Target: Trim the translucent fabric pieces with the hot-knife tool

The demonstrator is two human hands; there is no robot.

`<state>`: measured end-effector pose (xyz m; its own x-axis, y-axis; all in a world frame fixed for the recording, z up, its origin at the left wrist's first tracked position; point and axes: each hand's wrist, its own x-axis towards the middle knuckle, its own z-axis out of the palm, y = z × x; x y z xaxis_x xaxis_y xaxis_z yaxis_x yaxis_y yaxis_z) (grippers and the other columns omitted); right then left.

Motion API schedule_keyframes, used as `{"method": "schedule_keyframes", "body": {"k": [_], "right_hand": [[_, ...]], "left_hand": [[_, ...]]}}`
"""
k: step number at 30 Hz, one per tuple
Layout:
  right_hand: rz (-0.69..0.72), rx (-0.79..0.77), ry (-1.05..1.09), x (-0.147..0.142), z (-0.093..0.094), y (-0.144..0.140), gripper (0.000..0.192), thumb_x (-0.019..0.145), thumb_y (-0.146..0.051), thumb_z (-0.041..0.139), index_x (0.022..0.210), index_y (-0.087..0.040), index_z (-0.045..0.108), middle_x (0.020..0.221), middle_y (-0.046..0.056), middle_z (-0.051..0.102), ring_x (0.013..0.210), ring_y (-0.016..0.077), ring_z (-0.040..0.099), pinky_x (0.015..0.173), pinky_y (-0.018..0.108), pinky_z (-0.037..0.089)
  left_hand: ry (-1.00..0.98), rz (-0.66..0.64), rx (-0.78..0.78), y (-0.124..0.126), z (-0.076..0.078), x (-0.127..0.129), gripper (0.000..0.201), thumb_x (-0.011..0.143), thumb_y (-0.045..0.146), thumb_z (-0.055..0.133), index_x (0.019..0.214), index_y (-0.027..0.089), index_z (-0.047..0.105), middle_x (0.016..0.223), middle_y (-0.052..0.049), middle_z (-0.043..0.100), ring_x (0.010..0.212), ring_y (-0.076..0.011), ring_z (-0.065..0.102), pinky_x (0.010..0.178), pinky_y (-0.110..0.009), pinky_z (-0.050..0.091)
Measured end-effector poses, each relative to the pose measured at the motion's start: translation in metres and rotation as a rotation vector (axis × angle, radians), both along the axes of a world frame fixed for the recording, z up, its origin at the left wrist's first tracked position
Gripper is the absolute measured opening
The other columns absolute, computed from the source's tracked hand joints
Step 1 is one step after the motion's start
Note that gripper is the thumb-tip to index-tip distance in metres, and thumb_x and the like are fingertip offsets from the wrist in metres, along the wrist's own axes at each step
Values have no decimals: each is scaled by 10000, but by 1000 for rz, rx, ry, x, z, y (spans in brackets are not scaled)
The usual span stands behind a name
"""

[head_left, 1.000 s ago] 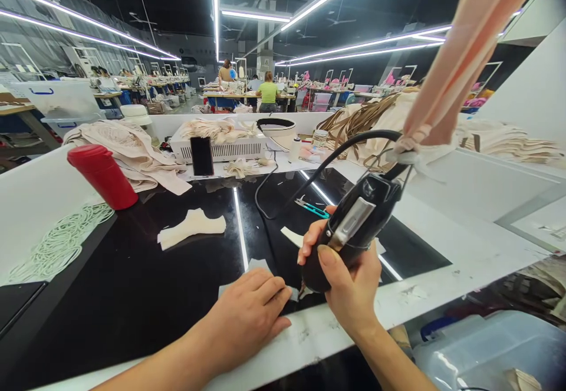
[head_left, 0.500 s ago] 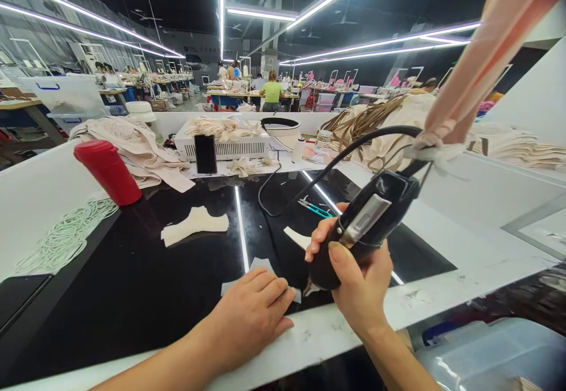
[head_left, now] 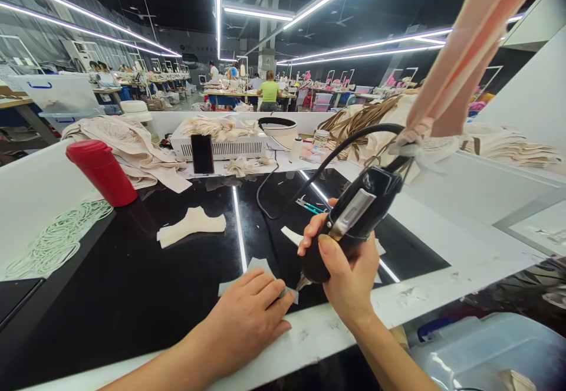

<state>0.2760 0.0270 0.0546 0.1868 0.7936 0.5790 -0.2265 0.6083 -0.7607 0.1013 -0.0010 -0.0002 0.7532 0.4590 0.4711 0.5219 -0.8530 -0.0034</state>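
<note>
Head view, 1 worker, 2 bare hands at a glossy black panel [head_left: 132, 296].

Left hand [head_left: 254, 305]: palm down near the front edge, fingers side by side and slightly bent, pressing rather than pinching. Under it, the grey piece [head_left: 260, 265], edges showing beyond the fingers; probably pinned so it cannot slide. Forearm slants in from lower left.

Right hand [head_left: 351, 276]: wrapped round the black handheld tool [head_left: 354, 220], thumb along the near side, fingers round the far side. Forearm rises from lower right; tool leans, upper end away to the right, narrow tip down beside the grey piece's right end. Contact at tip: cannot tell.

Pink cloth strip [head_left: 460, 55] knotted at the tool's upper end, likely taking some weight. Black cord [head_left: 349, 143] arches behind, clear of both hands. Cream piece [head_left: 192, 226] lies flat, well apart.
</note>
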Motion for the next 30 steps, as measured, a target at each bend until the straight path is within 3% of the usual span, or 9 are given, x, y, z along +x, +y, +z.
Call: {"method": "schedule_keyframes", "body": {"k": [30], "right_hand": [[-24, -17, -23, 0, 2, -8, 156, 935, -290, 715, 1045, -274, 605, 872, -33, 653, 624, 129, 633, 552, 287, 566]], "left_hand": [[-3, 10, -42, -4, -3, -2, 281, 1011, 342, 634, 1229, 166, 628, 1181, -63, 703, 1047, -244, 667, 1027, -440, 535]]}}
